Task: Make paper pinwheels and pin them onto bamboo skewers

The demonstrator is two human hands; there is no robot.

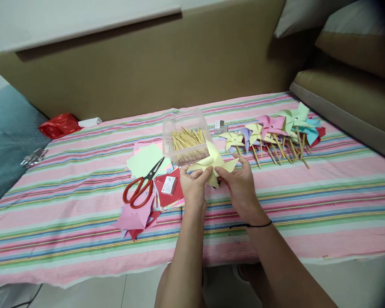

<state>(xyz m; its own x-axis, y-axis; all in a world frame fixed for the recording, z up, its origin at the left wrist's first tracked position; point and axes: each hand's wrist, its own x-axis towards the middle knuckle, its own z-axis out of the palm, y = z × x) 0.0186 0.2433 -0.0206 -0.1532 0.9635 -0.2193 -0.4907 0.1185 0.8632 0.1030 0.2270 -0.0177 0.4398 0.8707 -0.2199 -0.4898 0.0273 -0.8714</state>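
Observation:
A pale yellow paper pinwheel (213, 159) with folded blades is held between both my hands, above the striped cloth. My left hand (194, 184) pinches its left side, thumb near the centre. From the right, my right hand (244, 184) grips it with the thumb at the middle; a black band circles that wrist. No stick shows on this pinwheel. Just behind it stands a clear plastic box (184, 114) of thin wooden sticks (188, 139). Left of my left hand, a small white box (169, 185) rests on red paper (176, 194).
Scissors with red handles (137, 192) lie on the left by pale green sheets (146, 158) and cut pink paper (133, 216). Several pinwheels on sticks (272, 126) are piled at right. A small grey box (221, 127) and a red plastic bag (60, 125) sit farther back.

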